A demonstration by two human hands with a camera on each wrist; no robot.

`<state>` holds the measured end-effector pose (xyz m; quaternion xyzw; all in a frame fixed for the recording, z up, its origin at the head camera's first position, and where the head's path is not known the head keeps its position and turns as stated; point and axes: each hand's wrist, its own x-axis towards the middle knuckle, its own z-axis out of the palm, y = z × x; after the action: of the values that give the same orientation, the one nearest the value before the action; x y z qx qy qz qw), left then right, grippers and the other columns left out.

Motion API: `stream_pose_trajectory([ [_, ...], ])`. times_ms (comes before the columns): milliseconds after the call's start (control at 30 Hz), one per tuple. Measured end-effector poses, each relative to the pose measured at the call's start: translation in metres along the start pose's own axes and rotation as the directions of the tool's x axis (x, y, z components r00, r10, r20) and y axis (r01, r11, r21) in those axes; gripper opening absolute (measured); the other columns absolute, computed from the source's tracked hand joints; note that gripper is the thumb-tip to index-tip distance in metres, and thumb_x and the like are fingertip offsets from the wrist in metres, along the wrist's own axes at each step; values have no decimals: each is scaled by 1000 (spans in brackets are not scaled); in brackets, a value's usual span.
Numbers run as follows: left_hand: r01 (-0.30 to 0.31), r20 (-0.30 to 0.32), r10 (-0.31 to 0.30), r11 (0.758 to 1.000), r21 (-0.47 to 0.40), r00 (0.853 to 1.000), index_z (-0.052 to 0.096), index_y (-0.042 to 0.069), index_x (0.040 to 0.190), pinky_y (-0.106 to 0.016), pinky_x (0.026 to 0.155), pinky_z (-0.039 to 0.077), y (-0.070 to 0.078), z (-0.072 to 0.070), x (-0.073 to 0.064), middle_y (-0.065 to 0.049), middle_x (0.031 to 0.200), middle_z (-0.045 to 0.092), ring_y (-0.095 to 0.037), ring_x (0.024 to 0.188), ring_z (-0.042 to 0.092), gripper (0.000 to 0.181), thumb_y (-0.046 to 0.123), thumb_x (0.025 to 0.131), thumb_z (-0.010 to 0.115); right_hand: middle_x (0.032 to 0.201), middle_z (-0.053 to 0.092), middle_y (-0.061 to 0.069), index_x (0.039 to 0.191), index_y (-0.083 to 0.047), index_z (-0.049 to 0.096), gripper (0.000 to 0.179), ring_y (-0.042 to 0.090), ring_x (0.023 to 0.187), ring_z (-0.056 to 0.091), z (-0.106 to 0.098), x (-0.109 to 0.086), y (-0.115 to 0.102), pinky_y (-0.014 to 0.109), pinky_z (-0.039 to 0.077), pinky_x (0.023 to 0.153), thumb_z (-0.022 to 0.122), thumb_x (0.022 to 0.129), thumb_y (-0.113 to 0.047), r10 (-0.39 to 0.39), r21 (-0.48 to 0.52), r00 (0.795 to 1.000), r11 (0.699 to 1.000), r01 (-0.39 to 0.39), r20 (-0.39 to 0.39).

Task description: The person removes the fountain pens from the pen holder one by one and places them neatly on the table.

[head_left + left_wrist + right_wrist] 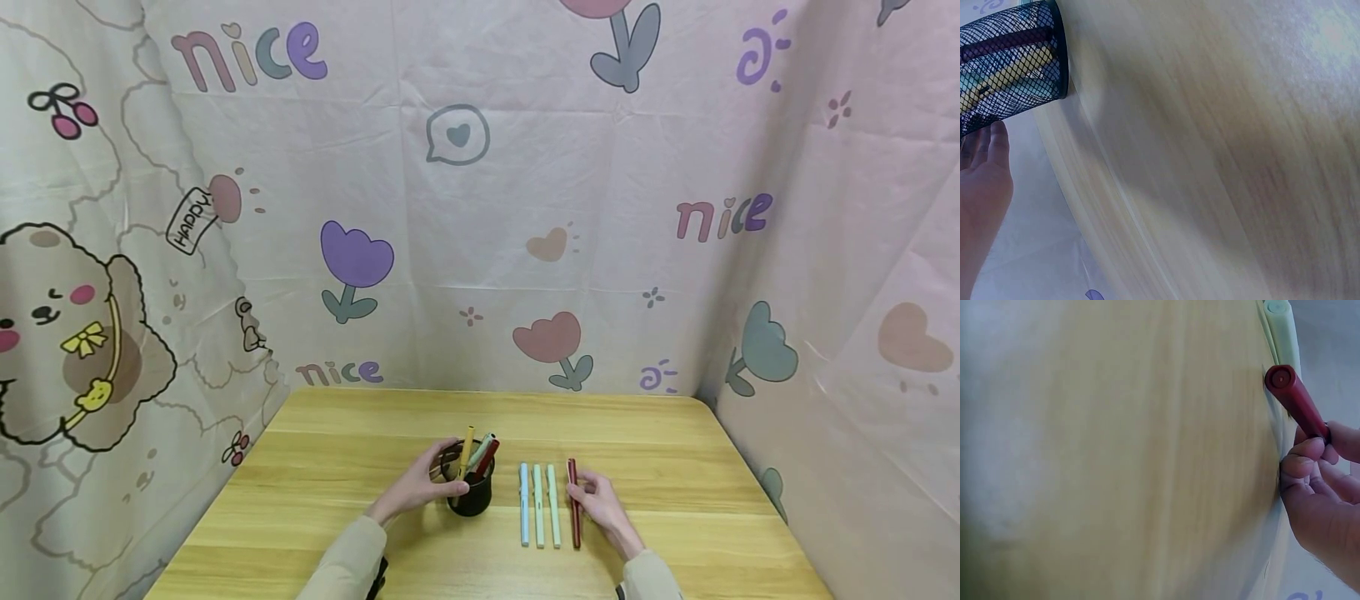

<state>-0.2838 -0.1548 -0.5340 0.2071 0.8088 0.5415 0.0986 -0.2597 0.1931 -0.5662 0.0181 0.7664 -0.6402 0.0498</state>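
Note:
My left hand (420, 490) holds a black mesh pen cup (471, 502) from its left side, thumb in front and fingers behind. In the cup lean a yellow pen (467, 450), a pale green pen (484, 447) and a dark red pen (487, 457). The left wrist view shows the mesh wall (1013, 62) with the pens behind it. Right of the cup, my right hand (600, 502) pinches another dark red pen (575, 517) between thumb and fingers. The right wrist view shows that pen's round end (1281, 379) pointing toward the camera.
Left of the held pen, a blue pen (524, 508) and two pale green pens (538, 508) lie side by side on the wooden table (360, 433). Patterned cloth (450, 233) hangs behind the table and along both sides.

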Motion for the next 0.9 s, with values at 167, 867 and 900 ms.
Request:
stream_pose_trajectory([
  [167, -10, 5, 10, 1000, -28, 1000, 31, 8, 156, -58, 119, 38, 1, 0, -1, -24, 155, 40, -47, 143, 39, 86, 27, 87, 80, 78, 66, 6, 116, 16, 57, 27, 7, 57, 48, 0, 3, 1, 15, 38, 47, 61, 96, -3, 4, -37, 1000, 999, -4, 2],
  [867, -8, 4, 8, 1000, -23, 1000, 31, 9, 156, -59, 119, 37, 2, 1, -1, -24, 156, 39, -48, 144, 38, 86, 27, 87, 80, 75, 58, 4, 111, 8, 67, 29, 12, 59, 52, 7, 5, -1, 19, 45, 49, 72, 86, -5, -51, -274, 991, 962, 16, -122],
  [900, -7, 4, 7, 1000, -23, 1000, 31, 9, 156, -59, 119, 37, 2, 1, -1, -24, 156, 39, -48, 144, 38, 86, 27, 87, 80, 74, 57, 3, 111, 8, 68, 28, 12, 58, 52, 7, 5, -1, 19, 44, 49, 72, 86, -5, -56, -285, 991, 958, 20, -120],
])
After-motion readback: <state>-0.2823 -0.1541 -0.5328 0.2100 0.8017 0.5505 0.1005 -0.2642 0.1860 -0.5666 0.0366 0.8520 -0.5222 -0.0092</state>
